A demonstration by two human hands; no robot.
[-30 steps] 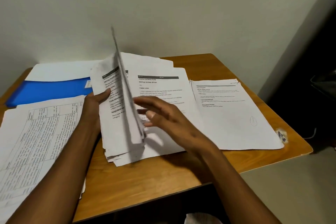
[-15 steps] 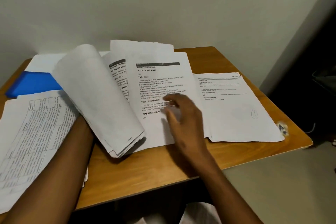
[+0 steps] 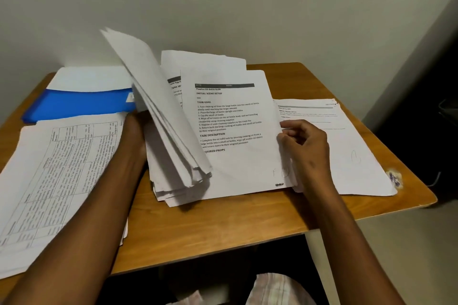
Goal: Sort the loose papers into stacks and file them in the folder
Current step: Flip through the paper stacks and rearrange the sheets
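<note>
1. My right hand (image 3: pixel 306 142) curls its fingers (image 3: pixel 288 132) round the right edge of the top sheet (image 3: pixel 233 126), pinching it.
2. My left hand (image 3: pixel 135 131) sits behind a lifted, curved sheaf (image 3: pixel 158 106); I cannot tell how its fingers lie.
3. Between both hands lies the thin white paper pile (image 3: pixel 178 190).
4. Beyond the left hand is a glossy blue folder (image 3: pixel 79 104).
5. All rests on a smooth wooden table (image 3: pixel 223 230).

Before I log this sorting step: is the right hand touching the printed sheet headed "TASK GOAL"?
Touching. The head view shows the right hand with its fingertips pinching the right edge of the printed sheet.
</note>
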